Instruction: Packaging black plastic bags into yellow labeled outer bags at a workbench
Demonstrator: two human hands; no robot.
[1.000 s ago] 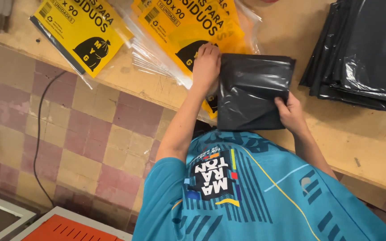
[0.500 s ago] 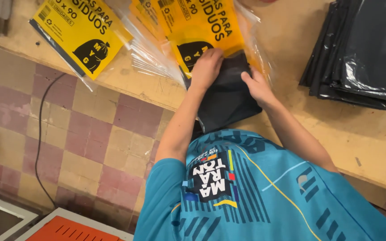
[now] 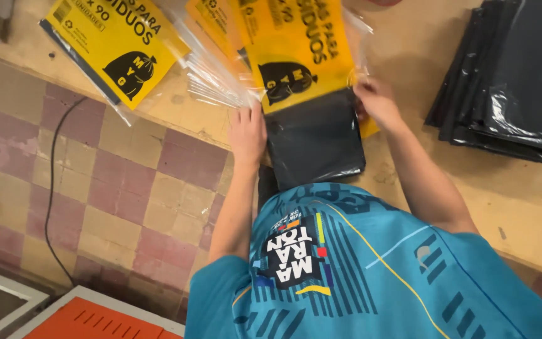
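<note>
A folded black plastic bag bundle lies on the wooden bench, its far half tucked inside a clear packet with a yellow printed label. My left hand holds the packet's open edge beside the bundle's left side. At the right corner of the packet's mouth, my right hand pinches the film. The bundle's near end sticks out towards my blue shirt.
Another yellow-labelled packet lies at the bench's left, with loose clear sleeves between. A stack of folded black bags sits at the right. Below are a checkered tile floor, a black cable and an orange panel.
The black bundle lay on top of the packet a second ago. It has since slid into the packet's mouth, and both hands moved from the bundle to the packet's edges.
</note>
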